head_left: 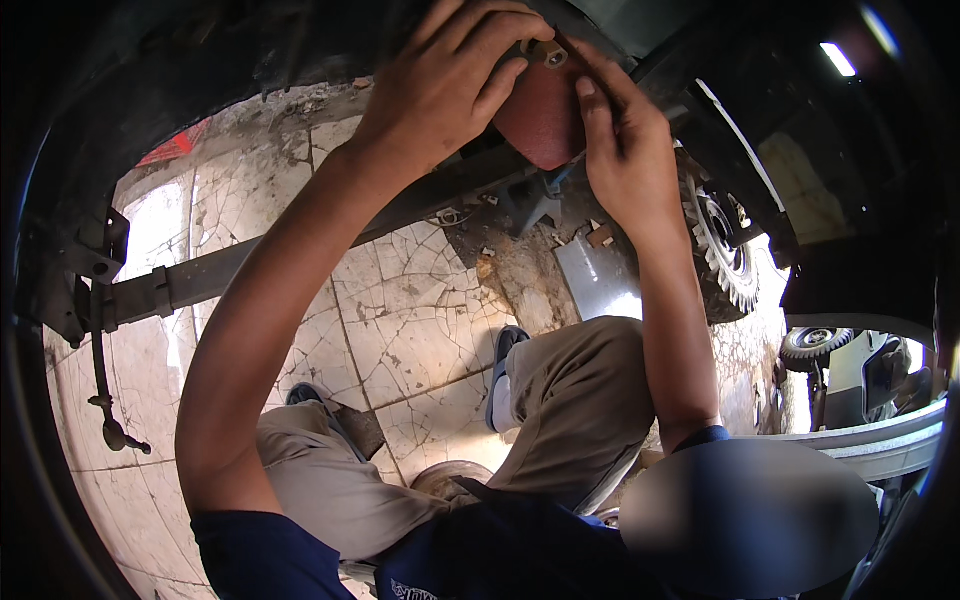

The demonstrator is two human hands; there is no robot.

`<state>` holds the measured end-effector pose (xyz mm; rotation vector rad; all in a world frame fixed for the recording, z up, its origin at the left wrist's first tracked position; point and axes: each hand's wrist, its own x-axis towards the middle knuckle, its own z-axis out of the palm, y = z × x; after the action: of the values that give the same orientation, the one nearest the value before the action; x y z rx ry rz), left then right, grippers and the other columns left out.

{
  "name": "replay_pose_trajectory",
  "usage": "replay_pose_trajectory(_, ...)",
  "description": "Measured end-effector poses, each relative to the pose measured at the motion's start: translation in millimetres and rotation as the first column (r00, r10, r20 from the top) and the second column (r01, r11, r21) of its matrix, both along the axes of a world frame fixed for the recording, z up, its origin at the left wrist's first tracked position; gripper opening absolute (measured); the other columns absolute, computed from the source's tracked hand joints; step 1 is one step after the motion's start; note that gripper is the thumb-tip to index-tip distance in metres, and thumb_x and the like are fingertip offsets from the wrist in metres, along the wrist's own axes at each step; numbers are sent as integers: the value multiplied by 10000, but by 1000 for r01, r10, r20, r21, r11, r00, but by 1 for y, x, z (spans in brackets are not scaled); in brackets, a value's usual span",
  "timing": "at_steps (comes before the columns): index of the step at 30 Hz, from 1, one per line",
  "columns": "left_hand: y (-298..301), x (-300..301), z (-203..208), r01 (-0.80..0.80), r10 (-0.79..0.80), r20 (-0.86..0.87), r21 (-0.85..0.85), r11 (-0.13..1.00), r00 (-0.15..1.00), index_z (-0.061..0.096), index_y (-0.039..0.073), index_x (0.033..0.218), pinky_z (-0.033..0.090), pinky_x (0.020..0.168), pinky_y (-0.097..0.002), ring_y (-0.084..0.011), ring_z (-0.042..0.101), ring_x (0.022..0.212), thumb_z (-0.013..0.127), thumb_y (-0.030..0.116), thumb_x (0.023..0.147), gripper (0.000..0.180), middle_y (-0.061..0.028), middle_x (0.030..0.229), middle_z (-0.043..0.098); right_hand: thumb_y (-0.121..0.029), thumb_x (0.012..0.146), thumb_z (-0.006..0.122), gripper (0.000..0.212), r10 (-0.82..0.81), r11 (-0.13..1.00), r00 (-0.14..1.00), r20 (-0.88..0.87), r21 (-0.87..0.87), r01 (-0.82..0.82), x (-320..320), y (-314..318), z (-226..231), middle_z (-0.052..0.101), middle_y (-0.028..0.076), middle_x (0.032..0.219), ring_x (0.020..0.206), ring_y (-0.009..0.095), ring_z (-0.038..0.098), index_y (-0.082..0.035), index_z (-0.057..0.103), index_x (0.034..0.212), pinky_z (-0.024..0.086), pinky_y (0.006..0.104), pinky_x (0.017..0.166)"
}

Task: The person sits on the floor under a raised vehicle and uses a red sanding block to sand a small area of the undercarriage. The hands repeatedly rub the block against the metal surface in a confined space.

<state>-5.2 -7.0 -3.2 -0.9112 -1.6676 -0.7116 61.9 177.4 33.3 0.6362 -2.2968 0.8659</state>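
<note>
Up at the top of the head view, a dull red, rough-faced flat piece (540,125) is between my two hands; it looks like sandpaper, but its kind is not certain. A small brass-coloured fitting with a round hole (553,57) shows at its upper part. My left hand (445,75) is bent around the upper left of the piece, its thumb at the left edge and a fingertip beside the fitting. Along the right edge, my right hand (630,135) grips with the thumb in front. What lies behind the piece is hidden.
Dark vehicle bodywork surrounds the hands. A long metal bar (210,270) crosses below my left arm, with a hanging rod (102,380) at far left. A toothed wheel (728,245) and a grey metal plate (600,275) are to the right. Cracked tiles (390,310) cover the floor.
</note>
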Motion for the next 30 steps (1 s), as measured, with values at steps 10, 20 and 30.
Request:
replay_pose_trajectory(10,-2,11,13,-50,53,97,-38,998,994,616,54,1186,476,997,-395,-292,566,1118,677,90,905,290,-101,1180,628,-71,1036,491,339,30,999,995,-91,-17,-32,1,0,-3,730,219,1109,1067,338,726,-56,614,1351,547,369,906)
replay_pose_trajectory(20,0,-3,8,-63,62,-18,-49,997,998,624,36,1174,471,991,-387,-281,570,1105,659,105,924,262,-108,1165,624,-80,1047,481,327,55,998,997,-61,-13,-56,-1,2,1,722,234,1122,1109,339,711,-40,608,1346,540,373,926)
replay_pose_trajectory(30,-6,10,25,-52,57,50,-98,994,997,646,18,1111,506,954,-358,-262,602,1054,691,97,899,230,-91,1118,639,-99,1055,479,343,30,1000,999,-17,-3,-30,0,2,1,717,242,1135,1128,362,696,-40,573,1380,540,380,921)
